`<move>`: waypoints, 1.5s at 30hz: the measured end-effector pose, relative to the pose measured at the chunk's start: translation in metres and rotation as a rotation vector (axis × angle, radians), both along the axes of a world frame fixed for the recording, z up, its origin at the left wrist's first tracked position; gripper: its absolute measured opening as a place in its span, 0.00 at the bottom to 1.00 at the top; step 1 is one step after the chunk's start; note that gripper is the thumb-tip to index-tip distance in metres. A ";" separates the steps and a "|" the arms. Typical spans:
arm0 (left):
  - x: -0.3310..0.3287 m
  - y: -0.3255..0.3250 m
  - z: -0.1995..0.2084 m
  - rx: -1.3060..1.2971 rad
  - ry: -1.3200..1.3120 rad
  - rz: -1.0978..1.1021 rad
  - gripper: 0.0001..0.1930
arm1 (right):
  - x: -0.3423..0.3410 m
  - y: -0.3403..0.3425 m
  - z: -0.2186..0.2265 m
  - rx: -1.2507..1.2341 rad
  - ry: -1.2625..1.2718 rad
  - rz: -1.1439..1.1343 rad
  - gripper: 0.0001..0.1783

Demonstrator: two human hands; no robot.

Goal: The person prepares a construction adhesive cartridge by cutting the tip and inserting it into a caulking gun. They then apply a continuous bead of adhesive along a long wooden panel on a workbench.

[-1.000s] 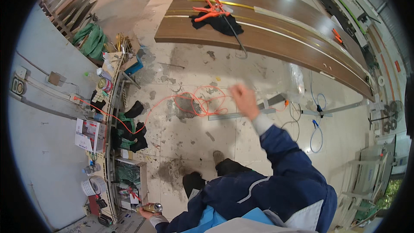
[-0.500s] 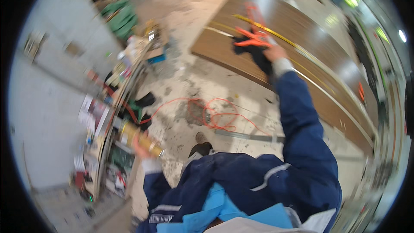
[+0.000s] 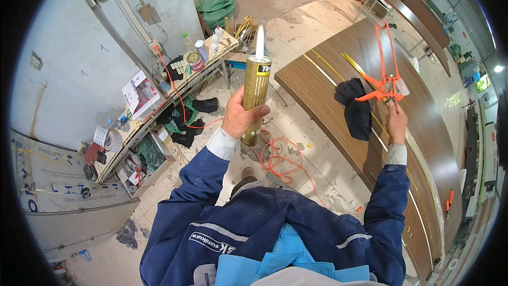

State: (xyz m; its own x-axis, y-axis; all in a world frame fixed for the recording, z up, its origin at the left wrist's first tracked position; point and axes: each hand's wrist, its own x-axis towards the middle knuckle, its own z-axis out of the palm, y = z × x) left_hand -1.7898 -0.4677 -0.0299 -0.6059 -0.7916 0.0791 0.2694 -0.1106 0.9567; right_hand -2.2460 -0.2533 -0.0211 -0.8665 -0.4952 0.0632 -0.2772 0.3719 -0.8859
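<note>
Upright in my left hand [image 3: 237, 116] is a gold sealant cartridge [image 3: 257, 85] with a white tapered nozzle, my fingers and thumb wrapped round its lower half. Over the wood-brown panel [image 3: 317, 90], my right hand [image 3: 396, 124] grips an orange caulking gun [image 3: 389, 86]. The gun's open frame points away from me and no cartridge shows in it. A black cloth [image 3: 357, 111] lies on the panel just left of the gun. Yellow-gold and white strips [image 3: 377, 137] run lengthwise along the panel.
To my left, a narrow wall bench [image 3: 180, 82] carries bottles, a tin [image 3: 194, 61] and papers [image 3: 140, 92]. An orange cord [image 3: 280, 159] lies coiled on the floor. Behind the bench's far end stands a green sack [image 3: 214, 2]. An orange-handled tool [image 3: 450, 201] rests on the panel's right side.
My left hand has brought the cartridge from beside the bench up to the middle, now upright. My right hand has shifted right with the caulking gun; the black cloth now lies apart on the panel.
</note>
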 end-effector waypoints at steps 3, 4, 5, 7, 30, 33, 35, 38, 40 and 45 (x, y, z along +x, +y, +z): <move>-0.018 0.020 -0.003 0.027 0.076 0.032 0.24 | 0.023 0.018 0.032 -0.239 -0.024 0.075 0.24; -0.026 0.026 -0.003 0.027 0.123 0.049 0.23 | 0.030 0.025 0.041 -0.226 -0.022 0.077 0.28; -0.036 0.030 -0.002 0.062 0.182 0.066 0.22 | 0.037 0.031 0.048 -0.247 -0.032 0.099 0.28; -0.056 0.038 0.003 0.175 0.296 0.076 0.21 | 0.048 0.048 0.058 -0.301 -0.136 0.113 0.28; -0.189 0.065 0.064 0.166 0.382 0.206 0.24 | 0.192 0.132 -0.028 -0.312 -0.243 0.529 0.25; -0.189 0.070 0.061 0.195 0.414 0.191 0.25 | 0.194 0.128 -0.030 -0.308 -0.240 0.529 0.24; -0.188 0.072 0.060 0.246 0.436 0.170 0.24 | 0.195 0.126 -0.031 -0.288 -0.225 0.517 0.24; -0.185 0.074 0.057 0.264 0.419 0.174 0.24 | 0.200 0.122 -0.034 -0.243 -0.181 0.505 0.23; -0.181 0.076 0.056 0.214 0.382 0.198 0.24 | 0.205 0.120 -0.036 -0.229 -0.189 0.498 0.23; -0.175 0.078 0.051 0.168 0.376 0.254 0.20 | 0.216 0.118 -0.035 -0.231 -0.025 0.537 0.24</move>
